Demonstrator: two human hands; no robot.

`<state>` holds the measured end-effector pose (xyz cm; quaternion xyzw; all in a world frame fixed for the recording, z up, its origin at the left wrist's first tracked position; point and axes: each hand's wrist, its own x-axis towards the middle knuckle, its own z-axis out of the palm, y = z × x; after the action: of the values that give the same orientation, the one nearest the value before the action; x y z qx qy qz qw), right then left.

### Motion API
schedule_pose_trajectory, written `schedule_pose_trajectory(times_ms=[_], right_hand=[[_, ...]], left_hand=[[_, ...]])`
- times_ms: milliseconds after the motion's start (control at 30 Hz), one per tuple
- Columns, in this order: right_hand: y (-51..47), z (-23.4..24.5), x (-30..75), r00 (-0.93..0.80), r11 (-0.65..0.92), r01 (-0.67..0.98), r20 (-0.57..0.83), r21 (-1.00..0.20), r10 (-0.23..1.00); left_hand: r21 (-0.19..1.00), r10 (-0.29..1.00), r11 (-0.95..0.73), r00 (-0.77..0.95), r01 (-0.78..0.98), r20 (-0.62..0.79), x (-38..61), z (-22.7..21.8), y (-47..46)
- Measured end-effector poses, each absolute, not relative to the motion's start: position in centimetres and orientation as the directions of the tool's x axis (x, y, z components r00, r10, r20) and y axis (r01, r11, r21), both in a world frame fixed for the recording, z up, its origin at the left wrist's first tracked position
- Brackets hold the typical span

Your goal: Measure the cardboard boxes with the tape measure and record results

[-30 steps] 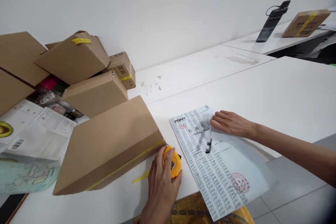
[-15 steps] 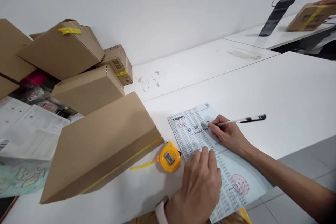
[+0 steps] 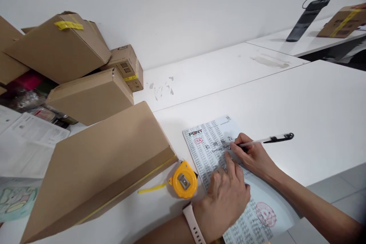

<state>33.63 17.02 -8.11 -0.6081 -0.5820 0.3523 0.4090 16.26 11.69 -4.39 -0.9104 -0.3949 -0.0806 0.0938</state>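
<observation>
My right hand [image 3: 257, 159] is closed around a pen [image 3: 276, 138] with a clear barrel and black cap end. Its tip side is hidden by the fingers, low over a printed test report [image 3: 264, 194]. My left hand [image 3: 225, 194], with a pink watch band at the wrist, lies on the report. Its index finger stretches toward the title while the other fingers bend; it holds nothing. The report shows a red round stamp at the bottom. Just left of it sits a yellow tape measure [image 3: 184, 181] with a short piece of blade out.
A large cardboard box [image 3: 108, 156] lies left of the tape measure. Several more boxes [image 3: 91, 95] are piled behind it, with papers [image 3: 28, 145] at far left. At the back right stand a dark water bottle [image 3: 305, 21] and a taped box [image 3: 340, 23], touched by another person's hand.
My left hand has slid up the report, its index finger now stretched out near the title. My right hand still holds the pen. The view has shifted slightly.
</observation>
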Motion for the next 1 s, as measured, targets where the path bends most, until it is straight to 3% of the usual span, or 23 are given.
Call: schedule_pose_trajectory(times_ms=[600,1000], right_hand=[[16.8,-8.2,33.6,0.092,-0.048,0.416,-0.010,-0.908,0.996],[16.8,-7.5,33.5,0.097,-0.020,0.427,0.024,-0.904,0.995]], left_hand=[[-0.075,0.716,-0.668,0.666,0.741,0.208,16.4,-5.0,11.8],[-0.067,0.707,-0.681,0.678,0.730,0.199,16.5,-4.9,12.0]])
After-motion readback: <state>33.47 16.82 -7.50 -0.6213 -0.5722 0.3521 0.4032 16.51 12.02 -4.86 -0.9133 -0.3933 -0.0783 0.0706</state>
